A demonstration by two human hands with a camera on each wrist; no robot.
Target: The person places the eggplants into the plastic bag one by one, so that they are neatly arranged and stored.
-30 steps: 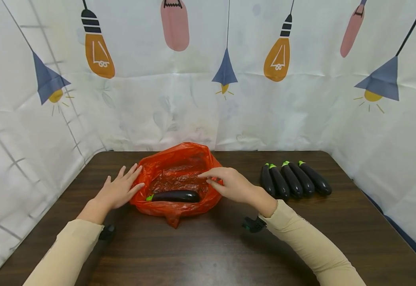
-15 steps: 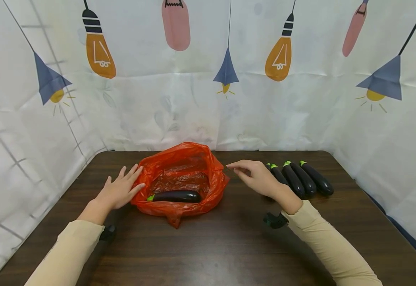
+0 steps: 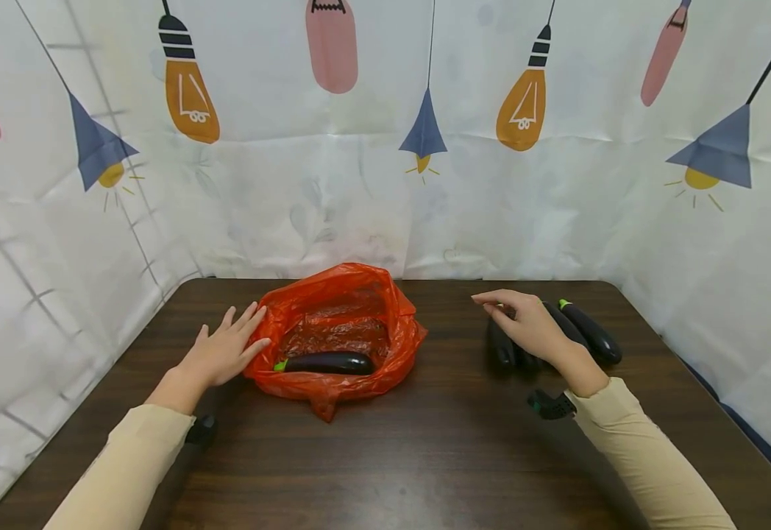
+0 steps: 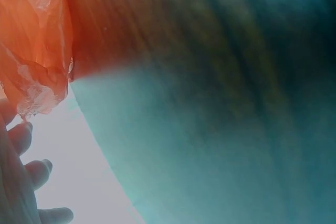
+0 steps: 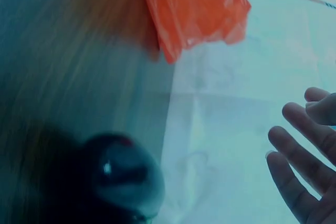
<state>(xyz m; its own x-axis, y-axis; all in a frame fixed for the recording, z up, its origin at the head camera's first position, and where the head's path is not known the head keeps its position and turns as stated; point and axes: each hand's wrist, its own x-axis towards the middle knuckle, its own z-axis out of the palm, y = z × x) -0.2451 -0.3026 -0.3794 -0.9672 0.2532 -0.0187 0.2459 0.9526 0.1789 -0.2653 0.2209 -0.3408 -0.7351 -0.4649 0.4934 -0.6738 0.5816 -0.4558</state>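
A red plastic bag (image 3: 405, 346) lies with its mouth spread wide at the middle left of the table. Inside it rests one dark eggplant (image 3: 329, 363) with a green stem end to the left. My left hand (image 3: 221, 349), fingers spread, touches the bag's left rim; in the left wrist view its fingertips (image 4: 41, 171) sit by the red plastic. My right hand (image 3: 528, 321) hovers over a row of eggplants (image 3: 591, 331) on the right, fingers loosely bent and holding nothing, hiding part of the row. The right wrist view shows the rounded end of an eggplant (image 5: 126, 177) below the hand.
The dark wooden table (image 3: 385, 464) reaches back to a white curtain (image 3: 279, 191) printed with lamps and bulbs, which hangs along the back and both sides. Bare tabletop lies between the bag and the row of eggplants.
My right hand has moved from over the bag's right rim to the right, above the row of eggplants. The left hand has stayed at the bag's left rim.
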